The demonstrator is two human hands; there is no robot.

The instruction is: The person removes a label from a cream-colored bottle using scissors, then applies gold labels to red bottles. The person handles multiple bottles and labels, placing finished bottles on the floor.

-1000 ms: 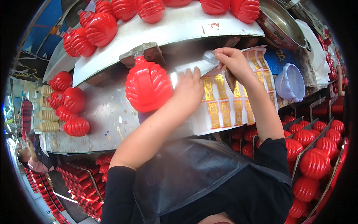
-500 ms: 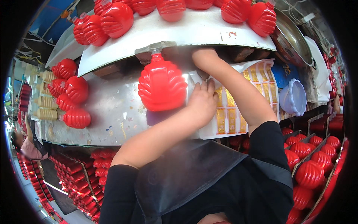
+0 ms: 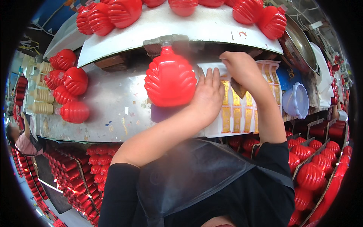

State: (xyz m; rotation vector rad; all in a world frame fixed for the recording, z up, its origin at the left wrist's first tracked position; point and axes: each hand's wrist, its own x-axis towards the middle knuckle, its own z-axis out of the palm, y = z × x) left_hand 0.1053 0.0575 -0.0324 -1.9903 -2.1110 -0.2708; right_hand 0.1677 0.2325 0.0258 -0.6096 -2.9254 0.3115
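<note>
A white sheet [image 3: 213,130] with rows of gold label strips [image 3: 237,120] lies on the metal worktop. My left hand [image 3: 208,96] rests flat on its left part, fingers stretched out and holding nothing. My right hand [image 3: 244,70] is curled above the sheet's far middle. From it sticks out a flat, brown, wedge-shaped tool [image 3: 238,90]; its kind is not clear, and the upper part is hidden by the hand. Left of my left hand, a ribbed red plastic bottle [image 3: 170,79] stands propped, its clear neck against a greyish block [image 3: 151,47].
Beyond the worktop [image 3: 109,102], a raised white board [image 3: 211,32] bears several red bottles. More red bottles [image 3: 75,81] stand at the left. A pale blue basin [image 3: 297,100] is at the right. Racks of red bottles [image 3: 312,176] flank me below. Another person [image 3: 26,142] is far left.
My right hand has come out from under the raised white board, moving right and nearer, over the gold labels. My left hand stays on the sheet, its fingers now straighter.
</note>
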